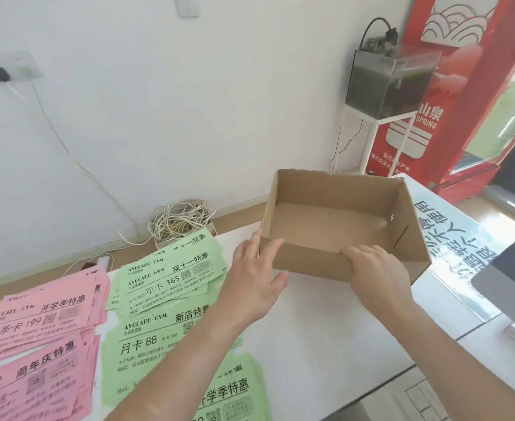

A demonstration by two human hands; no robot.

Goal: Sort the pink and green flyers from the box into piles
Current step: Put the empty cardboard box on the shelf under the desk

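An open brown cardboard box (pixel 402 214) stands on the white table, and its inside shows only bare cardboard. My right hand (pixel 371 275) grips the box's near wall, fingers curled over the rim. My left hand (pixel 254 281) lies flat against the box's near left corner with straight fingers. Pink flyers (pixel 34 338) lie in loose piles at the far left. Green flyers (pixel 165 302) lie in piles just right of the pink ones, partly under my left forearm.
The white table (pixel 326 335) runs along a white wall. A coil of cable (pixel 180 221) lies on the floor behind it. A fish tank (pixel 390 80) on a white stand and a red cooler (pixel 450 117) stand at the back right. A grey monitor (pixel 511 278) sits at the right edge.
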